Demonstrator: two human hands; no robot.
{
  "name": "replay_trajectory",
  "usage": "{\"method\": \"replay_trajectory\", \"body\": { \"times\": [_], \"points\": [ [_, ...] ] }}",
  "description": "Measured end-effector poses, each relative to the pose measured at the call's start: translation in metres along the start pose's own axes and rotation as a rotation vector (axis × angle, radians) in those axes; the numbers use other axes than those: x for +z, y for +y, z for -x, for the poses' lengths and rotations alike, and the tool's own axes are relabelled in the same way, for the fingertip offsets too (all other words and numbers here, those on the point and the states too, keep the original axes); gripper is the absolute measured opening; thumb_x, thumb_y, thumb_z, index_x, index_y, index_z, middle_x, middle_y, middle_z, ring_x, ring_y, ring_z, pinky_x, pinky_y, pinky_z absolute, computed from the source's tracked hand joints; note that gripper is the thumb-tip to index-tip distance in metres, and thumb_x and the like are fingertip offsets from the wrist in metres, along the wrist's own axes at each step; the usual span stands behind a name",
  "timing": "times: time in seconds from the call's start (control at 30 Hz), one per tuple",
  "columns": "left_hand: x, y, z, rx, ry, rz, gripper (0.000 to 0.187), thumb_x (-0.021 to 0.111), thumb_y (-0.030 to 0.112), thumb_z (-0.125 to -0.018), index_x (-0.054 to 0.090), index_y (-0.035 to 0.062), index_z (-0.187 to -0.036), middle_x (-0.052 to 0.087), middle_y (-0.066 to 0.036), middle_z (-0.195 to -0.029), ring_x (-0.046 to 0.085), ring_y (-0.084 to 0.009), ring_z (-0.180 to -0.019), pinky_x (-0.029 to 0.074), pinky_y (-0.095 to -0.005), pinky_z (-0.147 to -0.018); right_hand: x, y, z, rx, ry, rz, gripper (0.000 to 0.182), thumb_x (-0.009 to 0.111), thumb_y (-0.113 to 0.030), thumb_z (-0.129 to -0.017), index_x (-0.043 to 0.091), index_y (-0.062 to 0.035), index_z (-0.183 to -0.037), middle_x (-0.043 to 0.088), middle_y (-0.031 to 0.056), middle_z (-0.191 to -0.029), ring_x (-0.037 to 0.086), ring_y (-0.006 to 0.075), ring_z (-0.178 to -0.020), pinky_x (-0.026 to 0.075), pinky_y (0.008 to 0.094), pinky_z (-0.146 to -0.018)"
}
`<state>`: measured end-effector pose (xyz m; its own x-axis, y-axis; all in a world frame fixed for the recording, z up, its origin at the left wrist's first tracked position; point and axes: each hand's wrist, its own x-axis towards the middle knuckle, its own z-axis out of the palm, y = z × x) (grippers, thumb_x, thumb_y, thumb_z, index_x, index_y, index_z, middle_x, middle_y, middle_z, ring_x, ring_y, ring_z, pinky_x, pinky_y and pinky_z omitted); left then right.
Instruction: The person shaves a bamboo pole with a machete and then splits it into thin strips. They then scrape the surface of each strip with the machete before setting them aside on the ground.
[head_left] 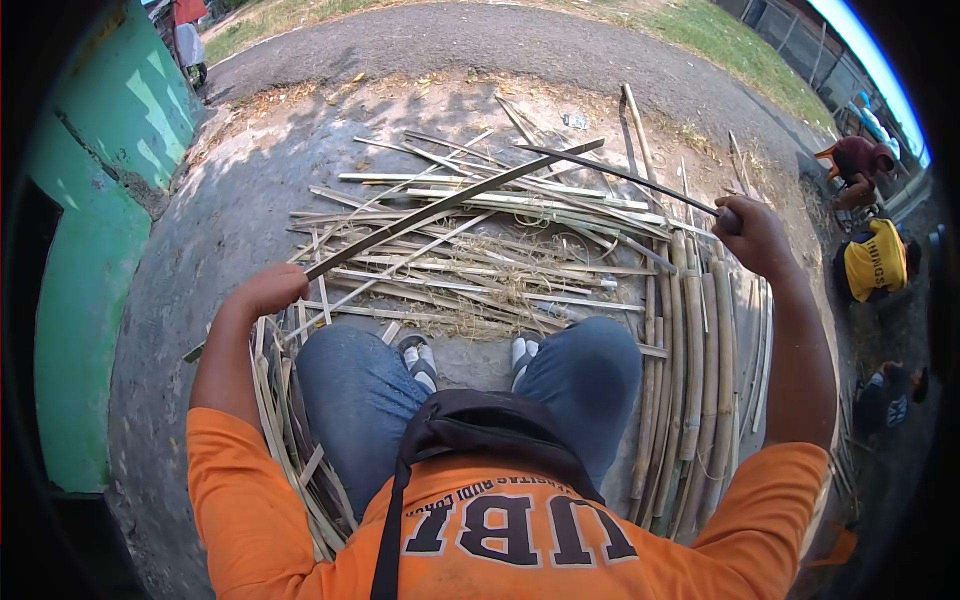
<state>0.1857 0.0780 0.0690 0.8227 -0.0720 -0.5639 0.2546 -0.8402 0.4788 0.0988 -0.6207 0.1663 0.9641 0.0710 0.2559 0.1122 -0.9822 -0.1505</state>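
My left hand (273, 290) is closed around a long bamboo strip (450, 205), which slants up and to the right over the pile of cut strips. In my right hand (757, 236) is the dark handle of a long, thin-bladed knife (640, 181). Its blade points to the left, and near its tip it overlaps the far end of the strip in this view. Below both hands, split bamboo strips and curly shavings (490, 270) lie on the ground in front of my feet.
Thick bamboo poles (692, 350) lie lengthwise by my right leg. More thin strips (290, 420) rest along my left side. A green wall (90, 280) stands at the left. Several people sit or crouch at the far right, one in a yellow shirt (875, 262). A paved road (480, 55) runs beyond.
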Motion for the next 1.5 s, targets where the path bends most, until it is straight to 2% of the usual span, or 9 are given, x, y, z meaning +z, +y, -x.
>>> {"method": "replay_trajectory", "body": {
  "times": [0.23, 0.37, 0.53, 0.57, 0.6, 0.67, 0.77, 0.97, 1.5],
  "points": [
    [0.013, -0.02, 0.035, 0.071, 0.107, 0.153, 0.027, 0.069, 0.032, -0.095, 0.065, 0.0061, -0.09, 0.053, 0.004, -0.072, 0.048, -0.0099, -0.066, 0.039, -0.0298, -0.06, 0.042, -0.02, 0.015, 0.089, -0.06, -0.161, 0.028, 0.083, -0.024, -0.081, 0.067, -0.0024, -0.089, 0.069, 0.0201, -0.081, 0.067, 0.0403, -0.077, 0.05, 0.0461, -0.068],
    [0.053, -0.018, 0.056, 0.174, 0.138, 0.241, 0.031, 0.073, 0.035, -0.096, 0.064, 0.0058, -0.092, 0.054, 0.005, -0.074, 0.048, -0.0085, -0.071, 0.04, -0.027, -0.064, 0.069, -0.063, 0.015, 0.12, -0.104, -0.462, 0.029, 0.083, -0.022, -0.089, 0.062, -0.0022, -0.091, 0.059, 0.006, -0.073, 0.05, 0.0143, -0.069, 0.046, 0.035, -0.066],
    [0.095, -0.003, 0.09, 0.208, 0.188, 0.23, 0.032, 0.077, 0.033, -0.095, 0.06, 0.0063, -0.087, 0.053, 0.003, -0.072, 0.048, -0.0088, -0.069, 0.041, -0.0287, -0.062, 0.106, -0.145, -0.004, 0.025, -0.089, -0.647, 0.037, 0.084, -0.03, -0.088, 0.06, -0.0022, -0.086, 0.058, 0.0081, -0.071, 0.051, 0.0173, -0.067, 0.045, 0.0381, -0.063],
    [0.099, -0.008, 0.092, 0.222, 0.205, 0.254, 0.033, 0.077, 0.033, -0.094, 0.059, 0.0064, -0.085, 0.053, 0.002, -0.071, 0.048, -0.0087, -0.068, 0.041, -0.0288, -0.061, 0.114, -0.16, -0.009, 0.007, -0.123, -0.613, 0.033, 0.084, -0.028, -0.09, 0.061, -0.0039, -0.088, 0.054, 0.0006, -0.072, 0.046, 0.0118, -0.07, 0.042, 0.0326, -0.063],
    [0.1, -0.01, 0.096, 0.239, 0.224, 0.277, 0.034, 0.078, 0.032, -0.094, 0.059, 0.0066, -0.083, 0.053, 0.002, -0.071, 0.048, -0.0086, -0.067, 0.04, -0.0288, -0.06, 0.124, -0.179, -0.013, -0.033, -0.087, -0.701, 0.034, 0.084, -0.028, -0.089, 0.061, -0.0036, -0.088, 0.055, 0.0027, -0.071, 0.046, 0.0129, -0.069, 0.043, 0.0339, -0.063],
    [0.102, -0.002, 0.108, 0.23, 0.314, 0.276, 0.035, 0.079, 0.032, -0.093, 0.058, 0.0071, -0.08, 0.053, 0.003, -0.067, 0.047, -0.0091, -0.063, 0.039, -0.0299, -0.057, 0.129, -0.218, -0.02, -0.086, -0.064, -0.715, 0.04, 0.083, -0.034, -0.086, 0.061, -0.0017, -0.086, 0.061, 0.0172, -0.071, 0.056, 0.033, -0.064, 0.046, 0.0432, -0.064],
    [0.109, 0.007, 0.119, 0.243, 0.435, 0.274, 0.037, 0.081, 0.034, -0.091, 0.059, 0.0058, -0.082, 0.053, 0.001, -0.064, 0.047, -0.0109, -0.059, 0.039, -0.0317, -0.055, 0.133, -0.269, -0.026, -0.14, -0.09, -0.753, 0.031, 0.079, -0.032, -0.086, 0.065, -0.0042, -0.091, 0.069, 0.0218, -0.082, 0.067, 0.045, -0.079, 0.051, 0.049, -0.069],
    [0.138, 0.031, 0.143, 0.221, 0.608, 0.199, 0.039, 0.083, 0.036, -0.087, 0.061, 0.0036, -0.088, 0.049, 0.0, -0.062, 0.045, -0.0119, -0.057, 0.039, -0.0313, -0.054, 0.159, -0.318, -0.031, -0.317, 0.023, -0.562, 0.016, 0.067, -0.027, -0.089, 0.066, -0.0117, -0.092, 0.07, 0.0162, -0.081, 0.069, 0.0423, -0.08, 0.053, 0.0538, -0.07],
    [0.155, 0.017, 0.133, 0.186, 0.721, 0.131, 0.044, 0.081, 0.045, -0.086, 0.067, 0.0032, -0.091, 0.063, -0.01, -0.069, 0.062, -0.0242, -0.06, 0.05, -0.0373, -0.059, 0.189, -0.315, -0.037, -0.511, 0.286, -0.502, 0.01, 0.071, -0.019, -0.082, 0.063, -0.0123, -0.081, 0.069, 0.0097, -0.072, 0.068, 0.035, -0.067, 0.053, 0.0473, -0.061]
  ]
}}
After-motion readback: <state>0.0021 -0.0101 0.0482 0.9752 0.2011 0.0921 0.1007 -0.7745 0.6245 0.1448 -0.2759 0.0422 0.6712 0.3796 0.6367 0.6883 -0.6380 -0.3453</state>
